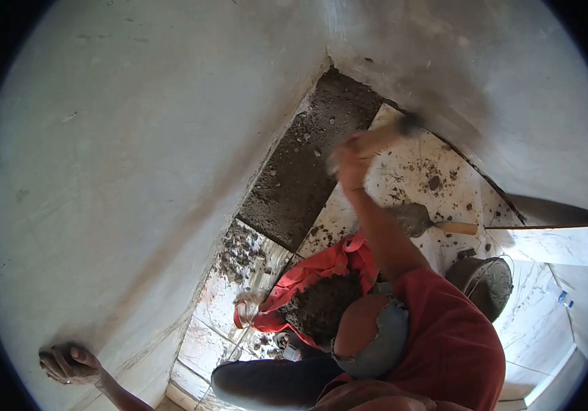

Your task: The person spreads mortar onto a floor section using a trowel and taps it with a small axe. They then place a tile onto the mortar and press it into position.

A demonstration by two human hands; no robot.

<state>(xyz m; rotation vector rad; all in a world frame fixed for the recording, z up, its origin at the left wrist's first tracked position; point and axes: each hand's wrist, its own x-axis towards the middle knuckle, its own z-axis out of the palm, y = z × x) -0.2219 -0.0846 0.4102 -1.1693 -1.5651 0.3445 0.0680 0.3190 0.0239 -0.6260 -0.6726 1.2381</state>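
Note:
My right hand point(352, 164) grips the handle of a mallet point(380, 139) and is smeared by motion. Its dark head point(409, 124) is over a dirt-spattered white tile point(414, 161) near the wall corner. Beside that tile lies a dark strip of mortar bed point(294, 185) without tile. My left hand point(71, 364) rests at the left wall with its fingers curled; anything inside them is hidden in shadow. Below my right forearm lies a trowel point(410, 218) with a wooden handle. Near my knees, a red bag point(308, 270) stands open with dark soil-like mix point(325, 305) in it.
A bucket point(469, 277) of grey mortar stands to the right of my arm. Plain walls point(136, 157) close in on the left and at the back. Crumbs of dirt lie on the tiles, and a small bottle point(565, 299) lies at the far right.

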